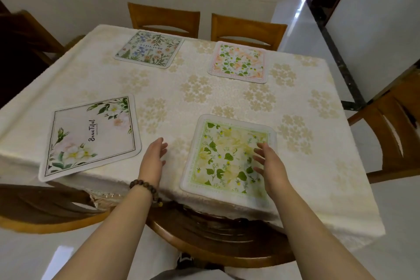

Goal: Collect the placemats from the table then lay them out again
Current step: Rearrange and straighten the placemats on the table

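the green mat point(229, 157) lies flat on the cloth point(204, 100) at the near edge, right of centre. the right hand point(270, 166) is over its right side, fingers spread, holding nothing; whether it touches the mat i cannot tell. the left hand point(154, 154) is just beside the mat's left edge, over bare cloth, fingers straight and loosely together, empty, a bracelet point(145, 186) on its wrist. a white mat point(91, 136) sits near left, skewed. a blue mat point(150, 49) and a peach mat point(239, 62) lie at the far side, chairs point(163, 18) behind them.
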A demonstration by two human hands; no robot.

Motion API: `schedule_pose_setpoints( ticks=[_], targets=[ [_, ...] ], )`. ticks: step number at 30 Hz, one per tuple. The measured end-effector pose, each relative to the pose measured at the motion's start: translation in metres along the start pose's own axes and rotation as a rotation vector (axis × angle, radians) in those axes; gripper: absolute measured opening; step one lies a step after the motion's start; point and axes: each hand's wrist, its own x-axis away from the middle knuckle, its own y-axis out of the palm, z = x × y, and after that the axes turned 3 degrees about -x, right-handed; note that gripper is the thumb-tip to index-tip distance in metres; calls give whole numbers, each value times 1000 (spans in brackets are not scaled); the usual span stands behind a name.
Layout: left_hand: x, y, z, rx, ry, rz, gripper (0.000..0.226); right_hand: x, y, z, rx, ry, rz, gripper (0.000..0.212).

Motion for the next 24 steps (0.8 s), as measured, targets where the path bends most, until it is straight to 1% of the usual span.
schedule_pose_setpoints(
  ticks=[4,8,10,13,17,20,24],
  targets=[
    [9,-19,14,59,53,102,41,-2,33,-24,10,-54,-110,35],
    [25,-49,20,192,68,243,32,3,77,-38,61,-90,-257,28],
    [36,-69,19,245,80,313,30,7,101,-41,83,-87,-347,31],
    [55,-103,16,338,97,436,30,20,141,-40,121,-96,-479,40],
    [88,-147,8,445,129,626,21,52,195,-30,184,-106,-669,38],
    [114,-179,-4,442,147,755,22,82,229,-19,241,-117,-792,36],
    [149,-218,-26,452,137,889,25,125,272,-3,295,-117,-916,37]
  ],
)
